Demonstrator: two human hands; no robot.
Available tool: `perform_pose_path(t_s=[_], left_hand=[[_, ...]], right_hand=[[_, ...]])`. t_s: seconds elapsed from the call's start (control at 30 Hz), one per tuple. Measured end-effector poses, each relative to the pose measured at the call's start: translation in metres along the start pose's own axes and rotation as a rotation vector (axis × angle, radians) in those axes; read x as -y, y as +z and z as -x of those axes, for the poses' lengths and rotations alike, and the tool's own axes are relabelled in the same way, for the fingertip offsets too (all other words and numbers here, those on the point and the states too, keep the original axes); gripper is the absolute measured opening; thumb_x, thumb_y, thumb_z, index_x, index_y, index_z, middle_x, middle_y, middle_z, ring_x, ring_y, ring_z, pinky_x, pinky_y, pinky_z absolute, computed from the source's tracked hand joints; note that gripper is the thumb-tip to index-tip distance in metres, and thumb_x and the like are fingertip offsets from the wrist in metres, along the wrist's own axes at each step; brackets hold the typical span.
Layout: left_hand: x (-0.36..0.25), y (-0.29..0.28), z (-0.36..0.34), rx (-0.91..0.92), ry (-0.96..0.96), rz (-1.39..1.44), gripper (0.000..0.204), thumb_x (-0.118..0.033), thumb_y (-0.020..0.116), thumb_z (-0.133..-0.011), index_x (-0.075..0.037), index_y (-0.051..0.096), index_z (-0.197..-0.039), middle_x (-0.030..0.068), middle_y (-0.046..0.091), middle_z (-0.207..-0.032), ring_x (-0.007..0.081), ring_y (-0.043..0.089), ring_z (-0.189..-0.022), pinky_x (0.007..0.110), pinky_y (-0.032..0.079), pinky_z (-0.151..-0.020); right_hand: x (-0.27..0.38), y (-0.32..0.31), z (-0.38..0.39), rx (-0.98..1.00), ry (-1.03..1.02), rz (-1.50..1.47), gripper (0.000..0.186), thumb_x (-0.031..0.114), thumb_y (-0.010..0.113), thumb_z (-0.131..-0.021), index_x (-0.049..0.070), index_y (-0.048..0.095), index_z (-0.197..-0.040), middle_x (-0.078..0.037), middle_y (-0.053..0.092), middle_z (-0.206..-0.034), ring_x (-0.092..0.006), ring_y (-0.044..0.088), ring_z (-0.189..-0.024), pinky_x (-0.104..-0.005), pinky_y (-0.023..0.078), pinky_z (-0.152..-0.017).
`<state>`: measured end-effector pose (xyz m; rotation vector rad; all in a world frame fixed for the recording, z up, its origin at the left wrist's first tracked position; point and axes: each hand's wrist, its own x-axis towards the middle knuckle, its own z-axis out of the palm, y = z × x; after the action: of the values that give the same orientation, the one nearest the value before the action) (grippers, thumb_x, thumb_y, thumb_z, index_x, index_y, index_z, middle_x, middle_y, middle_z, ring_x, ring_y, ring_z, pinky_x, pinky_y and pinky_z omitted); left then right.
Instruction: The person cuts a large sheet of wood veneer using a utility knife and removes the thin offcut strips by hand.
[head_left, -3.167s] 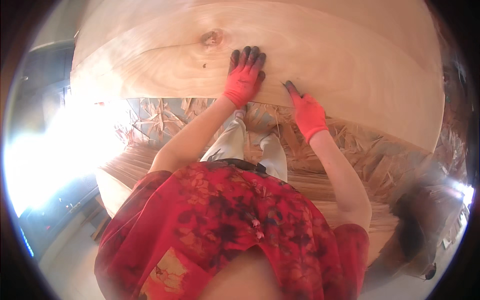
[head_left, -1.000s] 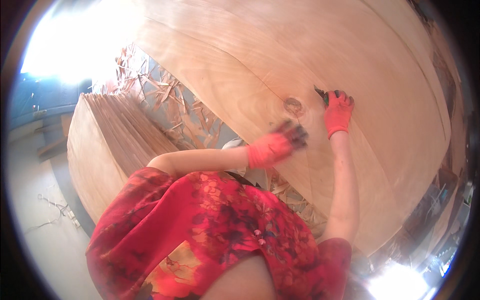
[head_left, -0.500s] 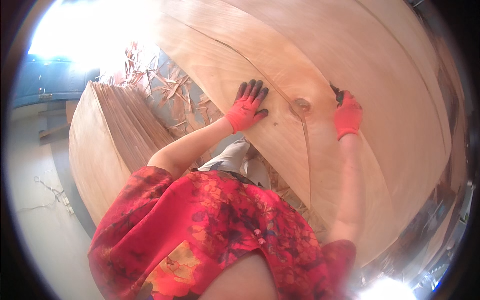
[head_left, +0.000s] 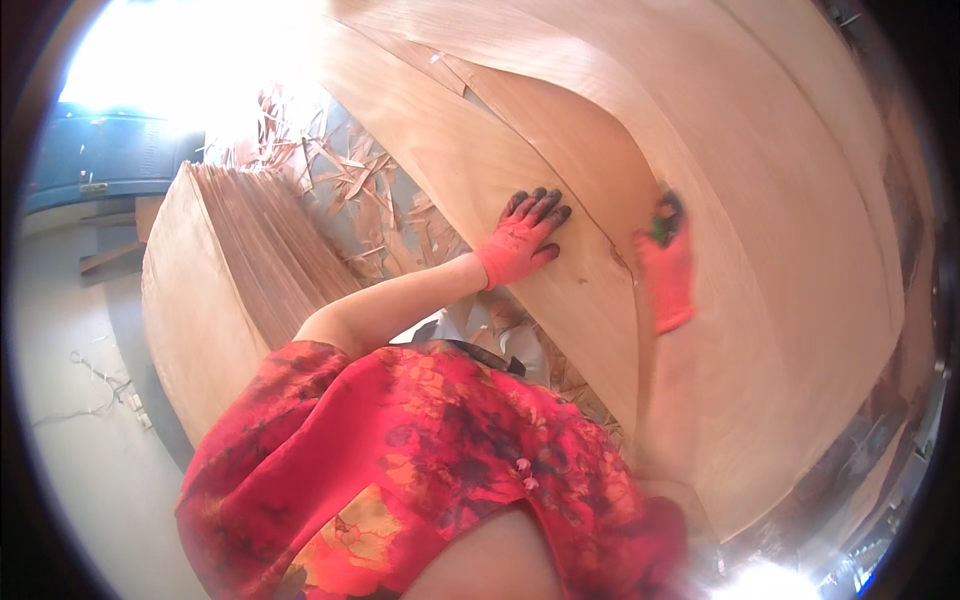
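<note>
A large sheet of pale wood veneer (head_left: 420, 110) lies in front of me, with a long jagged break running down it. My left hand (head_left: 527, 236), in a red glove with dark fingertips, rests flat on the veneer left of the break, fingers spread. To the right, my right hand (head_left: 665, 262), gloved the same way and blurred, is closed round a small dark and green tool (head_left: 660, 222); its working end cannot be made out. This hand is beside the curved edge of another veneer sheet (head_left: 770, 200). A darker wood surface (head_left: 575, 125) shows between the break and that edge.
A thick stack of veneer sheets (head_left: 225, 270) stands to my left. Torn veneer scraps (head_left: 355, 175) litter the floor beyond it. A blue metal object (head_left: 110, 155) is at the far left, and a cable (head_left: 95, 375) lies on the pale floor.
My right hand has moved down and left, still holding the tool. The left hand has slid slightly right and down. The knot beside the break no longer shows, and a darker surface is exposed there.
</note>
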<state>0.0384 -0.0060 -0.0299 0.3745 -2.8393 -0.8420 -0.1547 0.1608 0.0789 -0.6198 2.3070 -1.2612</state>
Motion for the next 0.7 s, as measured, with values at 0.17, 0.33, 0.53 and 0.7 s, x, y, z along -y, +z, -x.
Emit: perform_pose_path(t_s=[0.17,0.33,0.53,0.7], left_hand=[[0.031,-0.034,0.004,0.125,0.014,0.317,0.068,-0.024,0.068,-0.087,-0.010,0.047,-0.150,0.0197,0.035,-0.161,0.0405,0.027,-0.152,0.054,0.018,-0.125],[0.055,-0.043,-0.003,0.279,0.025,0.647,0.069,-0.026,0.067,-0.090,-0.011,0.044,-0.153,0.0191,0.032,-0.164,0.0399,0.023,-0.154,0.051,0.016,-0.127],[0.074,-0.082,-0.015,0.498,-0.117,0.983,0.056,-0.024,0.065,-0.094,-0.011,0.054,-0.147,0.0124,0.035,-0.164,0.0292,0.034,-0.150,0.042,0.040,-0.115],[0.108,-0.148,-0.020,0.534,-0.427,1.230,0.043,-0.024,0.062,-0.100,-0.013,0.061,-0.141,0.0061,0.052,-0.152,0.0151,0.057,-0.130,0.032,0.053,-0.096]], right_hand=[[-0.004,0.120,0.044,-0.173,0.000,0.212,0.071,0.004,0.077,-0.083,0.006,0.046,-0.147,-0.021,0.050,-0.140,-0.0372,0.051,-0.129,-0.0450,0.042,-0.108],[-0.016,0.155,0.049,-0.121,-0.008,0.653,0.072,0.006,0.080,-0.077,0.009,0.051,-0.142,-0.020,0.052,-0.139,-0.0410,0.045,-0.132,-0.0517,0.035,-0.113],[0.010,0.163,0.046,-0.168,0.087,0.742,0.066,0.008,0.079,-0.078,0.009,0.053,-0.139,-0.016,0.053,-0.139,-0.0391,0.045,-0.133,-0.0516,0.036,-0.112],[0.056,0.165,0.032,-0.252,0.139,0.569,0.052,0.011,0.077,-0.085,0.005,0.058,-0.133,-0.012,0.057,-0.136,-0.0306,0.051,-0.127,-0.0474,0.041,-0.108]])
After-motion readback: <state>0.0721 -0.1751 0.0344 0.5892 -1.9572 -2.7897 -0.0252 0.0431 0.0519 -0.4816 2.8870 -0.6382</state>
